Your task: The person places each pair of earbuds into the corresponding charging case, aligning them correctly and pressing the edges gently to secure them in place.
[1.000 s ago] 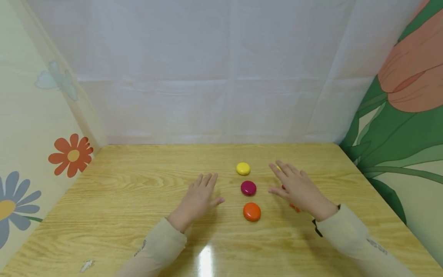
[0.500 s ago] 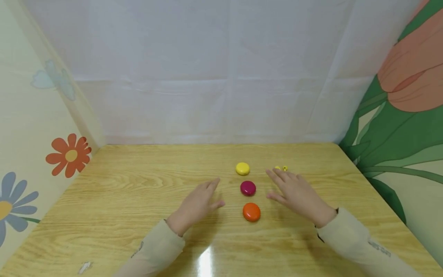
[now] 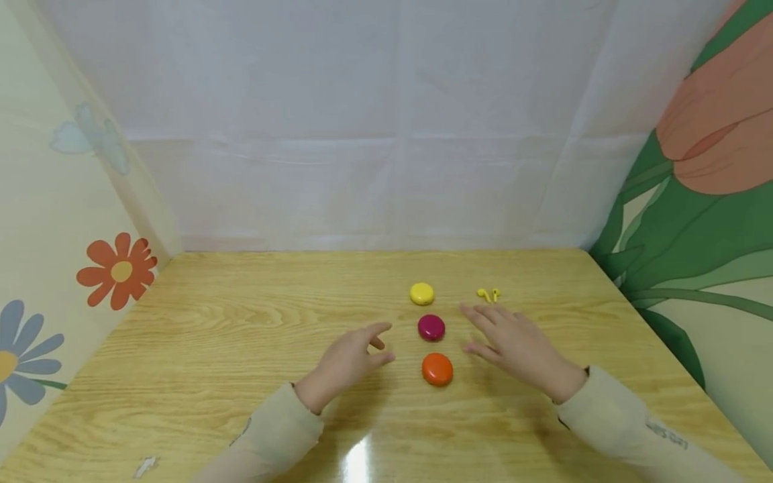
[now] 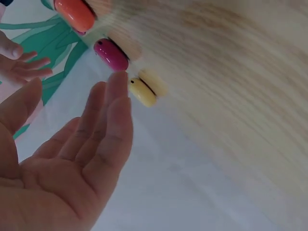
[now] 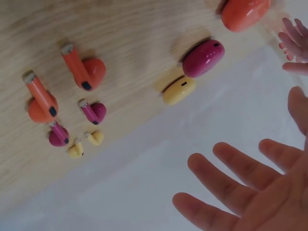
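Three rounded earbud cases stand in a column on the table: yellow (image 3: 422, 293) farthest away, magenta (image 3: 431, 327) in the middle, orange (image 3: 437, 369) nearest. My left hand (image 3: 347, 362) hovers left of them, its fingers somewhat bent and holding nothing. On their other side hovers my right hand (image 3: 516, 345), fingers spread, also without anything in its grasp. Yellow earbuds (image 3: 489, 295) lie just beyond its fingers. The right wrist view also has magenta earbuds (image 5: 94, 112) and larger orange earbuds (image 5: 84, 70); in the head view my right hand hides both pairs.
The wood-grain table (image 3: 241, 295) meets a white sheet (image 3: 290, 168) at the back. Flower-printed cloths hang at left and right. A small whitish mark (image 3: 145, 467) shows near the table's front left.
My right hand has drawn slightly nearer to me, uncovering the yellow earbuds. The left hand has turned a little, its fingers bending more towards the thumb. The cases stay in place.
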Tool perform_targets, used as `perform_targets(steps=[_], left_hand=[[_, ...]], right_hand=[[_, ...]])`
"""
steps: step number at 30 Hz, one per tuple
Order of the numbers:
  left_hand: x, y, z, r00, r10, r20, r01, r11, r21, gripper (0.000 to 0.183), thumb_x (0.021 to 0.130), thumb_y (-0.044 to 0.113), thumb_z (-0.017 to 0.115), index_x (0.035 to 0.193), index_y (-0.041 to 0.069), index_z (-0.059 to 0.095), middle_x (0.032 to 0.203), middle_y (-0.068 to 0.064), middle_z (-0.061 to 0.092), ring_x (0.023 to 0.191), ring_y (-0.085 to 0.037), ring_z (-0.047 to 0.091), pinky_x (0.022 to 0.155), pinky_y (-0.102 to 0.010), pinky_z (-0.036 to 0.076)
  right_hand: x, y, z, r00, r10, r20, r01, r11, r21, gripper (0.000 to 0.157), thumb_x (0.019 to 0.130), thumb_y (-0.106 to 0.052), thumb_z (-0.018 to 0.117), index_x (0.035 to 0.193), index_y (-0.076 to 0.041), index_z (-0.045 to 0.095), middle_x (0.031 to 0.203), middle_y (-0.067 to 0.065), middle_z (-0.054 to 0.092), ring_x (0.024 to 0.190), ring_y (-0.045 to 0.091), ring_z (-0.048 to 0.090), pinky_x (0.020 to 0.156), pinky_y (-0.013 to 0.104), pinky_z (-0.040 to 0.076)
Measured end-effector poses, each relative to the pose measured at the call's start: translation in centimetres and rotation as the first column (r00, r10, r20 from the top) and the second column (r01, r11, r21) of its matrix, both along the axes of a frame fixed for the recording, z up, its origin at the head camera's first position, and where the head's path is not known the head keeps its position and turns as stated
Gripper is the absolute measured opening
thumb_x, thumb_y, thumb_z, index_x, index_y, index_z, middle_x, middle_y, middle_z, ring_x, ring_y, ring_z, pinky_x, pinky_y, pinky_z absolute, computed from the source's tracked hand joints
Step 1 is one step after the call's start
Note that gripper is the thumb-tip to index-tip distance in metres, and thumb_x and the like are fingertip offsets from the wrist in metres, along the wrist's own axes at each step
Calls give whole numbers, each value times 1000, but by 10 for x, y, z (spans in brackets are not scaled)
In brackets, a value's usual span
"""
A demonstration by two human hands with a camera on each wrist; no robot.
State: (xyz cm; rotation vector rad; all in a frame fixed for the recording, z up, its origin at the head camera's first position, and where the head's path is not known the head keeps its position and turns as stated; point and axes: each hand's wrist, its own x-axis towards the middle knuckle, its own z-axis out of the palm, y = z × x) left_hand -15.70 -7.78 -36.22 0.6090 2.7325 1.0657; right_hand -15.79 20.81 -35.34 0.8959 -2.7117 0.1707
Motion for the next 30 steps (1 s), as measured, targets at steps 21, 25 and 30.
perform_targets(steps=[21,25,30], left_hand=[[2,16,-10,930,-69,360,-38,959,281,45,89,7,70,131,-1,57,82,-5,64,56,-20,61,53,-29,48],[2,18,-9,896,-61,440,-79,953,292,46,90,8,70,134,3,57,86,-5,64,59,-20,64,51,-27,46],[5,24,-9,872,-35,489,-142,936,321,50,89,6,69,137,4,54,89,-8,63,60,-19,65,50,-24,45]], right_hand=[[6,-4,-6,989,2,147,17,992,-127,51,85,-22,75,131,-5,61,120,11,67,96,28,68,71,39,56],[5,-5,-5,980,8,200,20,990,-137,50,85,-21,76,130,-4,61,115,11,69,88,24,69,64,30,54],[4,-8,-3,924,16,383,60,981,-187,52,84,-18,75,131,-2,60,98,9,70,72,13,62,59,24,49]])
